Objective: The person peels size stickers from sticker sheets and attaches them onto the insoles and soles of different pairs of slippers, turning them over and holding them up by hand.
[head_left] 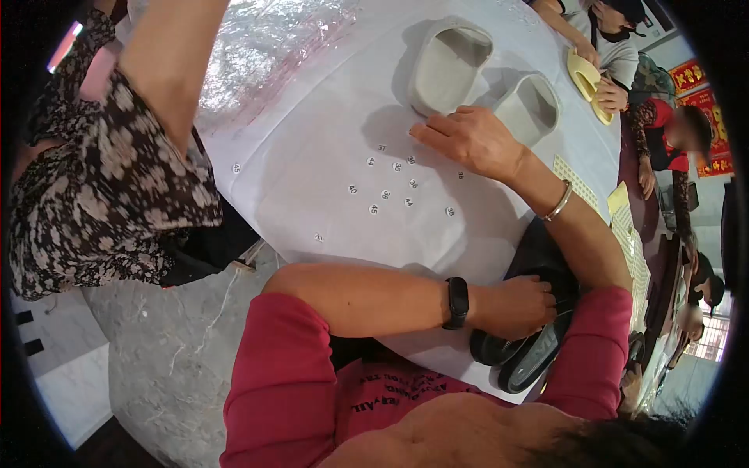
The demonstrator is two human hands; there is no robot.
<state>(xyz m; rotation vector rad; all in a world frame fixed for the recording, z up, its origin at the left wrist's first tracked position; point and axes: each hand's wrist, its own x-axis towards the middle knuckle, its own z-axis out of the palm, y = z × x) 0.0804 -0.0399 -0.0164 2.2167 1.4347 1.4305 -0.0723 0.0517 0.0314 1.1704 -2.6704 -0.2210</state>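
Evidently, round number stickers (398,166), pale clogs (437,78) and black footwear (530,363) share one white-covered table (312,140).

At far left, a co-worker's floral sleeve (148,148) hangs beside the table, near crinkled clear plastic (273,47). Next come the stickers, scattered loosely on the white cover, with the pale clogs beyond them. The right hand (468,144), a bangle (559,200) at its wrist, has bent fingers just beside the nearer ends of the clogs; whether it pinches anything cannot be told. Below, the left hand (515,308), wearing a black wristband (456,303), lies over the black footwear with its fingers curled; how firmly it grasps is unclear. Further right sits a dotted yellow sheet (576,181), and beyond, another person's hands are on yellow slippers (583,76).
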